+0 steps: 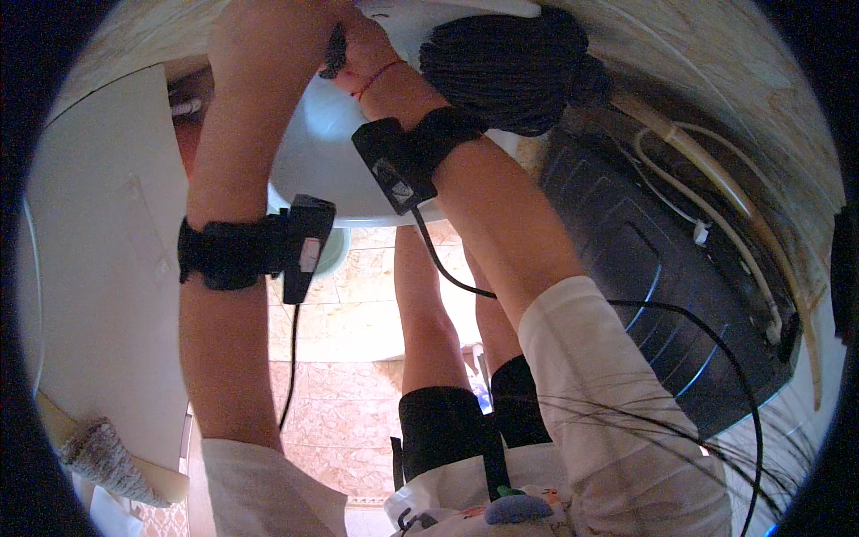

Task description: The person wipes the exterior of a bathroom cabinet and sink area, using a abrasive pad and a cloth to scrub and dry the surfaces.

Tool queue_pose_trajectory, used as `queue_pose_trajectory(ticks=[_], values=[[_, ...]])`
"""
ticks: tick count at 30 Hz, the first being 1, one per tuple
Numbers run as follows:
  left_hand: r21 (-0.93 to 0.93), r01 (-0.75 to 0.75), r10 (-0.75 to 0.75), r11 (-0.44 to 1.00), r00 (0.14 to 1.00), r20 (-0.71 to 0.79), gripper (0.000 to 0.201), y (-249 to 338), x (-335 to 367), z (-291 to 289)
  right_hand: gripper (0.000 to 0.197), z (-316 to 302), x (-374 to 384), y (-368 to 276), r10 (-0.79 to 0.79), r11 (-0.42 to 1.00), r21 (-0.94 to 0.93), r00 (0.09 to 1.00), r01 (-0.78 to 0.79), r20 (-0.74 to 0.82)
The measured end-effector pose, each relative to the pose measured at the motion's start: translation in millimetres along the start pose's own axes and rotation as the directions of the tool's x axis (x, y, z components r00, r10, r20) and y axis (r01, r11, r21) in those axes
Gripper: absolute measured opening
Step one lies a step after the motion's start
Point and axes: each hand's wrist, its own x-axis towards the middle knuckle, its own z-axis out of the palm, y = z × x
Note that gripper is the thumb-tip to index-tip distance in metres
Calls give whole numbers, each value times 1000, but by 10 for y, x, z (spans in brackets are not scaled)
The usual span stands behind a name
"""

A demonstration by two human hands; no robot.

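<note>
My two hands meet over a white washbasin [344,183] at the top of the view. My left hand [313,12] is partly cut off by the upper edge, and its fingers are hidden. Against it lies my right hand [362,49], closed, with a red cord round its wrist. A small dark, wet-looking piece [334,54] shows between the hands; I cannot make out what it is. Close by on the right hangs a black string mop head [501,70]. Each forearm wears a black strap with a box [309,249] and a cable.
A dark ribbed appliance panel [644,259] stands on the right, with pale hoses [716,210] and a wooden pole [702,161] along it. On the left is a white panel [116,233]. A pale green tub [334,255] sits below the basin on the tiled floor [322,403].
</note>
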Motion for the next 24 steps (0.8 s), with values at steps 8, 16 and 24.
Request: queue_pose_trajectory(ticks=[8,16,24], values=[[-127,-113,100,986,989,-106,64,44,-32,-97,24,-122,4,-97,42,974,192,926,-121,374],[-46,-96,93,994,994,-49,72,-58,-55,-175,24,42,-111,2,97,958,252,981,-138,168],[190,-200,201,961,979,17,67,-285,-63,-121,23,-18,327,258,303,901,266,936,-342,177]])
